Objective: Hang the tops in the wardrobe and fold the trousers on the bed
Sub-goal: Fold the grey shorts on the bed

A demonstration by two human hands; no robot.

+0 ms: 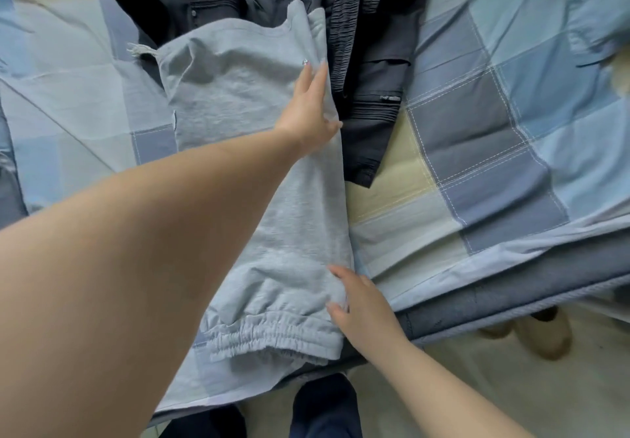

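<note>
bed (477,130): checked cover; I keep the fold flat on it.
grey trousers (238,96): laid lengthwise near the edge, cuffs toward me; align both legs first.
dark clothes (368,45): just beyond; keep them clear.
left hand (312,110): fingers straight, pressing the right edge.
right hand (361,304): fingers loosely spread, touching the cuff end.

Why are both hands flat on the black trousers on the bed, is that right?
Not quite. The head view shows the left hand and right hand flat on the grey trousers; the black clothes lie beside them on the bed.
</note>
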